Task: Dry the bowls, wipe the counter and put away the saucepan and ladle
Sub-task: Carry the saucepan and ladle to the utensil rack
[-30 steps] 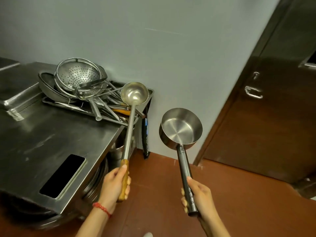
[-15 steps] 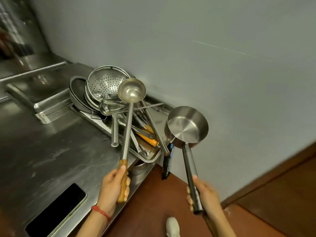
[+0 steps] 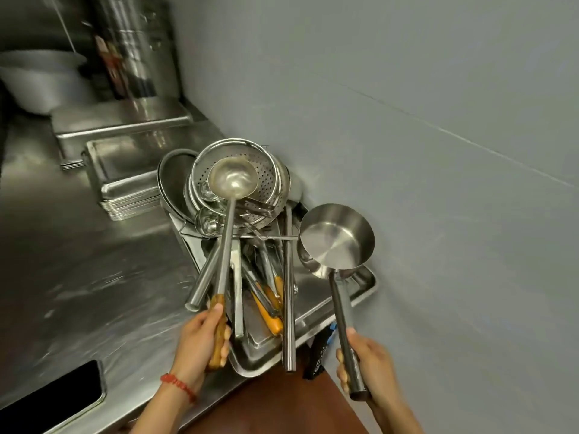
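My left hand (image 3: 200,343) grips the wooden end of a long steel ladle (image 3: 232,182), whose bowl hovers over a perforated colander (image 3: 269,180). My right hand (image 3: 365,368) holds the steel handle of a small saucepan (image 3: 336,238), tilted with its inside facing me, above the right corner of a steel tray (image 3: 316,317). That tray sits at the counter's right end against the wall and is piled with long utensils, some with orange handles.
The steel counter (image 3: 87,277) runs left, with a dark rectangular slot (image 3: 53,399) near its front edge. Stacked flat trays (image 3: 125,170), a large pale bowl (image 3: 40,76) and a tall steel pot (image 3: 134,48) stand behind. Brown floor (image 3: 275,408) lies below, the grey wall to the right.
The view has swung left and closer to the counter. Both hands have carried the ladle and saucepan over the utensil tray; the door is out of sight.
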Tool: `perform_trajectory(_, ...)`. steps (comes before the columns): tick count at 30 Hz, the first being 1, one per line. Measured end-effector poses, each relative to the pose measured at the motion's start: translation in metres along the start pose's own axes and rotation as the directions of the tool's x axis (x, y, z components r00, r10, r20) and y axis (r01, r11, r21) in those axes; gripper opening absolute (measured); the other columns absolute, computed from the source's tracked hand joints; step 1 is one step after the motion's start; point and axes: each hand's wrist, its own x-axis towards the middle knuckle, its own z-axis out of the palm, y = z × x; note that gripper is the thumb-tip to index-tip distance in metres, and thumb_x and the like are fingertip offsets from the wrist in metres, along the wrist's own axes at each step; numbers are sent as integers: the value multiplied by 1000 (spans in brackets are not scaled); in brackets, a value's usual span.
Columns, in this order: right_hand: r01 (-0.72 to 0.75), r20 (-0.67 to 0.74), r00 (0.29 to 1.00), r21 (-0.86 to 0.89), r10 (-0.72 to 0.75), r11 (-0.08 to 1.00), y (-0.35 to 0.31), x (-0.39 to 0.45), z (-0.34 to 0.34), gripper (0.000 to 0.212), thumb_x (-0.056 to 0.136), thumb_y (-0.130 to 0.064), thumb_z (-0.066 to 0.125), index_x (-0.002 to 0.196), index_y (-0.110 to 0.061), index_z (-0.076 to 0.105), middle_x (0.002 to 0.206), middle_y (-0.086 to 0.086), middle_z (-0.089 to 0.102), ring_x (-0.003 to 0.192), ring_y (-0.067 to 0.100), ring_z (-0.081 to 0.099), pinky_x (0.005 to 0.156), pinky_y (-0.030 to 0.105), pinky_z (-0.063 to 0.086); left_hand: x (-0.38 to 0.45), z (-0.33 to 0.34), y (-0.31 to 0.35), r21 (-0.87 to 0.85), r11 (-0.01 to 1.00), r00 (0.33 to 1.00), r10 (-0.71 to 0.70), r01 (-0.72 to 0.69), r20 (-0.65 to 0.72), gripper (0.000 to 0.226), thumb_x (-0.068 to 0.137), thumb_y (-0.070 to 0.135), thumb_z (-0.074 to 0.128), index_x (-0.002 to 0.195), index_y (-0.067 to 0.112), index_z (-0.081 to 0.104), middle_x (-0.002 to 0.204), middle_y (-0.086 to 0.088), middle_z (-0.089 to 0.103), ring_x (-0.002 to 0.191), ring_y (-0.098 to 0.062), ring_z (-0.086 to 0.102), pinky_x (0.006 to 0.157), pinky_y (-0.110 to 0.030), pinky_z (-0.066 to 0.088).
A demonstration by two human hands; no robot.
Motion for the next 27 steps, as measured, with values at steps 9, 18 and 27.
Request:
perform_trajectory(9, -77, 26, 997, -4, 77, 997, 6, 17, -14, 36, 93, -19, 51, 62, 0, 54, 50, 17, 50, 29, 20, 44, 29, 20, 36, 28, 26, 8, 4, 1000, 998, -6, 6, -58, 32, 94, 29, 47, 71, 7, 48, 40, -1, 53, 25, -14, 42, 28, -14, 33)
perform_trajectory(18, -76, -4, 997, -12, 76, 997, 14, 15, -15, 40, 91, -19, 54, 55, -2, 58, 46, 17, 48, 33, 21, 45, 33, 21, 36, 51, 26, 23, 60, 997, 996, -45, 49, -71, 30, 94, 29, 48, 73, 8, 50, 45, -4, 52, 27, -13, 44, 29, -16, 36)
perform_trajectory(27, -133, -35, 990, 0, 133, 991, 26, 5, -20, 40, 90, -16, 55, 53, 0, 60, 46, 19, 49, 33, 22, 45, 34, 21, 36, 64, 28, 21, 68, 994, 996, -88, 90, -26, 28, 95, 31, 45, 79, 7, 49, 57, -10, 52, 28, -13, 46, 31, -17, 40)
